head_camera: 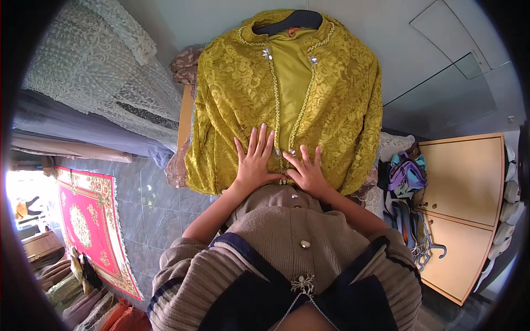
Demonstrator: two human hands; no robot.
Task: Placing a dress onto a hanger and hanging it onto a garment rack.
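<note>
A yellow-green lace jacket (343, 87) with pearl-like beaded edges lies before me on a dark clothes hanger (300, 21). My left hand (256, 161) rests flat on its front, fingers spread, beside the beaded opening. My right hand (307, 169) lies on the other side near the lower hem, its fingers apart and partly bent. The thumbs come close to the beaded opening. Neither hand holds anything. Jewelled flower-shaped ornaments (313, 60) sit on the beaded edges, and a smooth lining (290, 74) shows between them.
Pale knitted and sheer garments (95, 70) hang at the left. Below them a red patterned rug (89, 223) lies on grey floor tiles (161, 198). At the right are a wooden cabinet (463, 178), a bundle of purple and teal cloth (408, 173) and several hangers (424, 248).
</note>
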